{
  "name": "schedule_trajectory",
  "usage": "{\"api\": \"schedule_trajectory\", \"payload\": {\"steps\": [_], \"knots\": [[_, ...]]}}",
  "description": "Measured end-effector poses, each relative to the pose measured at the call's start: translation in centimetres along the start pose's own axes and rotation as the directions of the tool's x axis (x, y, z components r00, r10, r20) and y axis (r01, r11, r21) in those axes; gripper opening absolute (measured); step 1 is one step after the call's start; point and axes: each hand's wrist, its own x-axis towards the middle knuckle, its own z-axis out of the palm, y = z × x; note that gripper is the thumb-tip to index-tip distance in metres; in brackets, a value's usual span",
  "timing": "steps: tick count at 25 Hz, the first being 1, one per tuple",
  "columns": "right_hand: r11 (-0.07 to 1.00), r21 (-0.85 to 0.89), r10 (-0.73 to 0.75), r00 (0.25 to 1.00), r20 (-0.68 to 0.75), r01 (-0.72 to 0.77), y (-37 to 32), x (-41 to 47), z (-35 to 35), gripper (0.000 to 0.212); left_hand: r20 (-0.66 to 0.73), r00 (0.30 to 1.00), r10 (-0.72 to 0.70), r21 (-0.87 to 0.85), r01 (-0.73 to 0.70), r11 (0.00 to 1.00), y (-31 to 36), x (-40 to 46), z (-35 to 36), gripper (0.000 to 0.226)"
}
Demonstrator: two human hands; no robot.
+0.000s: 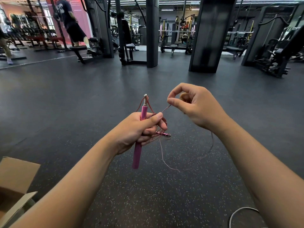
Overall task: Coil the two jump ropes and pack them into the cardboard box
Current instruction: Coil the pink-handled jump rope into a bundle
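Left hand (141, 129) was clenched on the pink handle (139, 145) plus cord loops, mid-scene above the floor. Right hand (194, 106) pinched the pink cord (166, 109) just right. Cardboard box (14, 181) sat open near left.

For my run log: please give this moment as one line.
left hand: grips pink handle, coils | right hand: pinches pink cord | cardboard box: open

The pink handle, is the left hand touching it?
Touching. The head view shows the left hand wrapped around the pink handle, with the fingers closed on its middle and both ends sticking out.
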Motion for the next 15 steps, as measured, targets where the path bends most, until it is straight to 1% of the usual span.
{"api": "schedule_trajectory", "payload": {"steps": [1,2,4,5,7,9,12,15], "knots": [[1.0,-0.029,0.002,1.0,-0.001,-0.002,0.2,0.1,0.1,0.01,-0.004,1.0,-0.011,-0.01,0.011,1.0,0.1,0.0,0.0,0.039],[0.999,-0.044,0.004,0.999,0.035,-0.002,0.2,0.0,0.3,0.01,-0.009,1.0,-0.021,-0.031,0.021,0.999,0.1,0.0,0.1,0.039],[1.0,-0.018,0.005,0.985,0.174,-0.002,0.2,-0.3,0.4,0.004,-0.018,0.999,-0.026,-0.086,0.024,0.996,0.3,-0.1,0.1,0.038],[1.0,-0.01,-0.006,0.972,0.235,0.008,0.2,-0.4,0.3,0.006,-0.028,0.999,-0.022,-0.111,0.019,0.994,0.3,-0.1,0.1,0.036],[0.999,-0.02,-0.043,0.957,0.288,0.051,0.3,-0.6,-0.1,0.011,-0.049,0.999,-0.016,-0.157,0.008,0.988,0.4,-0.1,-0.2,0.033],[0.995,-0.05,-0.067,0.96,0.271,0.083,0.6,-0.5,-0.6,0.008,-0.054,0.999,-0.003,-0.19,-0.008,0.982,0.4,-0.1,-0.7,0.033],[0.988,-0.092,-0.107,0.975,0.193,0.126,0.7,-0.4,-0.4,0.007,-0.058,0.998,0.014,-0.177,-0.024,0.984,0.4,-0.1,-1.0,0.032],[0.997,-0.021,-0.07,0.99,0.125,0.073,0.8,-0.3,0.0,0.012,-0.066,0.998,0.01,-0.131,-0.018,0.991,0.5,-0.3,-0.9,0.03]]}}
